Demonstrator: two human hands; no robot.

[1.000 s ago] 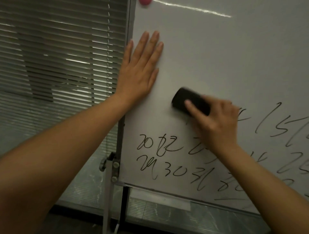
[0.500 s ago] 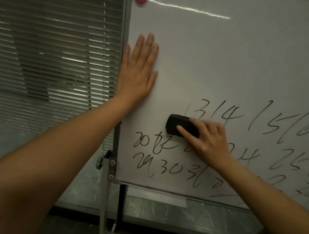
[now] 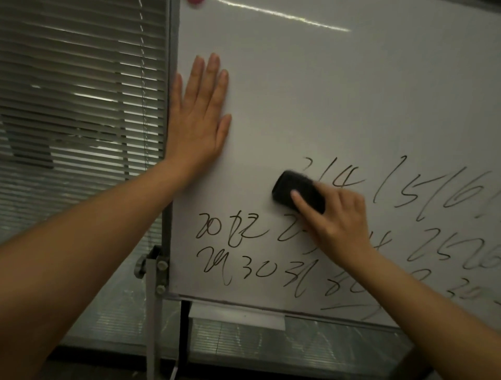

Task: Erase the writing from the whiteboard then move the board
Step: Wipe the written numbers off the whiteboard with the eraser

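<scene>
A white whiteboard (image 3: 339,95) on a metal stand fills the right of the view. Its upper part is blank. Black handwritten numbers (image 3: 244,255) cover its lower part in several rows. My left hand (image 3: 199,119) lies flat with fingers spread on the board near its left edge. My right hand (image 3: 336,217) presses a black eraser (image 3: 294,191) against the board, at the left end of the top row of numbers. My right hand and arm hide part of the writing.
Grey window blinds (image 3: 81,108) with a bead cord hang to the left of the board. The stand's post with a clamp knob (image 3: 151,268) runs down at the board's lower left corner. A pink magnet (image 3: 195,1) sits at the board's top edge.
My right hand swept the eraser down and left, then back up and right onto the top row's left end. The first digit there is now wiped away. My left hand stayed put.
</scene>
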